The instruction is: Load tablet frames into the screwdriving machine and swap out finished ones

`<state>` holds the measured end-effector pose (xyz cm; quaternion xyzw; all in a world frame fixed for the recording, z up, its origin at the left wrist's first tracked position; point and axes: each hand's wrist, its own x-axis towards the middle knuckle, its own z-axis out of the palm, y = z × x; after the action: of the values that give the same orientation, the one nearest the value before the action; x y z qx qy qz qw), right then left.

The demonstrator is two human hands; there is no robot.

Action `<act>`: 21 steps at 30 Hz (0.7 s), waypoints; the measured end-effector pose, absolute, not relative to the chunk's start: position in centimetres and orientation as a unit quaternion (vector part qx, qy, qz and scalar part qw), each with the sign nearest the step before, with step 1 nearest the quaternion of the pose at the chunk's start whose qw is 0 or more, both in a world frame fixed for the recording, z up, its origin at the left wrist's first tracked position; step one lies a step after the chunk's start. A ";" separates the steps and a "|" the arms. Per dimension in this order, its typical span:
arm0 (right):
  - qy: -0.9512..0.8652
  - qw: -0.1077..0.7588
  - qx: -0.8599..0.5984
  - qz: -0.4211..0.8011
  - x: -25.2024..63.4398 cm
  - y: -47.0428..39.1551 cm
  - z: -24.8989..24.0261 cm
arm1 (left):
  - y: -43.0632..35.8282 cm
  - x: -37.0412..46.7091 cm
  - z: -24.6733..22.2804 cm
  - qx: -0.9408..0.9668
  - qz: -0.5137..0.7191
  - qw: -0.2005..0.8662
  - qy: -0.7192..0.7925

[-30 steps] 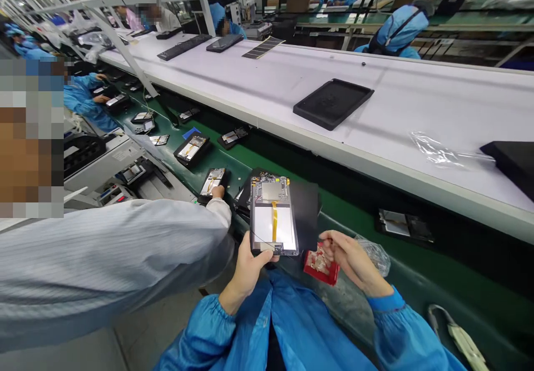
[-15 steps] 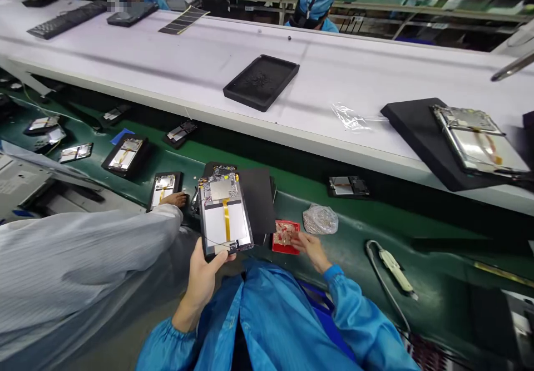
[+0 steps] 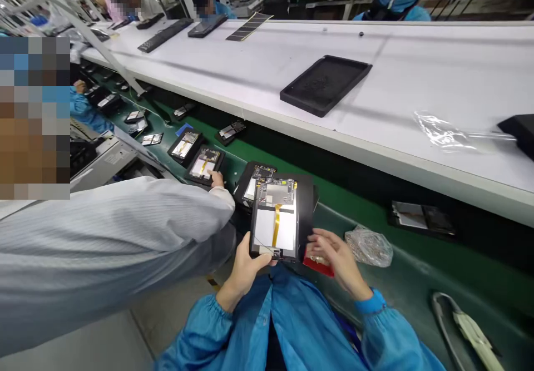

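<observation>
My left hand [image 3: 244, 271] grips the bottom left corner of an opened tablet [image 3: 287, 229], thumb on top. The tablet's circuit board, silver battery and yellow ribbon cable face up. My right hand [image 3: 344, 265] is just right of the tablet, over a red box [image 3: 319, 266] of small pale pieces. Its fingers are bent close together; anything between their tips is too small to make out. Behind the tablet a black foam pad [image 3: 306, 201] shows, with another opened tablet [image 3: 252, 184] to the left.
A co-worker's pale sleeve [image 3: 167, 221] reaches in from the left, that person's hand [image 3: 217, 179] at another opened tablet [image 3: 204, 162]. A clear bag [image 3: 369, 246] and a pale-handled corded tool [image 3: 475, 335] lie right. Beyond runs a white shelf [image 3: 258, 90] with a black tray [image 3: 325, 84].
The view has swung left. My right hand has come from the red box closer to the tablet's edge. My left hand still holds the tablet. The co-worker's hand is now on a different-looking tablet.
</observation>
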<state>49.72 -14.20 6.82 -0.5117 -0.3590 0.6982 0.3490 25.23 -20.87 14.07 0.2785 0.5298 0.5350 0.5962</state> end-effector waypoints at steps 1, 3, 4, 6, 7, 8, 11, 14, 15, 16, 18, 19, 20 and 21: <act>-0.371 0.330 -0.448 0.744 48.2 -14.5 8.5 | -20.8 25.4 14.2 0.281 0.535 0.597 0.529; -0.389 0.294 -0.372 0.790 45.4 -15.1 11.0 | -20.7 25.8 14.4 0.283 0.534 0.594 0.531; -0.395 0.290 -0.368 0.790 44.3 -15.3 11.6 | -20.7 25.9 14.4 0.283 0.535 0.592 0.532; -0.405 0.306 -0.399 0.764 42.8 -15.6 12.0 | -20.6 26.0 14.4 0.283 0.537 0.594 0.528; -0.407 0.317 -0.415 0.749 42.4 -15.6 11.9 | -20.5 25.9 14.3 0.282 0.537 0.598 0.524; -0.410 0.324 -0.423 0.740 42.2 -15.5 11.7 | -20.5 25.7 14.2 0.280 0.538 0.602 0.519; -0.422 0.326 -0.417 0.736 42.2 -15.1 11.0 | -20.3 25.2 14.0 0.265 0.528 0.627 0.508; -0.424 0.321 -0.406 0.744 42.4 -14.6 11.0 | -20.0 24.9 14.2 0.236 0.518 0.656 0.496; -0.419 0.318 -0.405 0.748 42.5 -14.4 11.1 | -19.8 24.9 14.3 0.225 0.516 0.664 0.493; -0.413 0.316 -0.404 0.752 42.5 -14.2 11.2 | -19.7 24.9 14.4 0.213 0.515 0.669 0.492; -0.400 0.313 -0.406 0.760 42.7 -13.9 11.3 | -19.3 25.1 14.5 0.197 0.517 0.672 0.492; -0.396 0.311 -0.407 0.762 42.8 -13.7 11.3 | -19.2 25.2 14.5 0.193 0.518 0.671 0.493; -0.394 0.308 -0.406 0.765 42.9 -13.6 11.2 | -19.0 25.2 14.4 0.192 0.520 0.670 0.493; -0.395 0.306 -0.404 0.766 43.1 -13.4 11.1 | -18.9 25.3 14.4 0.192 0.521 0.669 0.493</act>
<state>43.06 -13.42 11.14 -0.4037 -0.3948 0.7664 0.3061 25.34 -18.88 14.36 0.1925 0.4935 0.5211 0.6693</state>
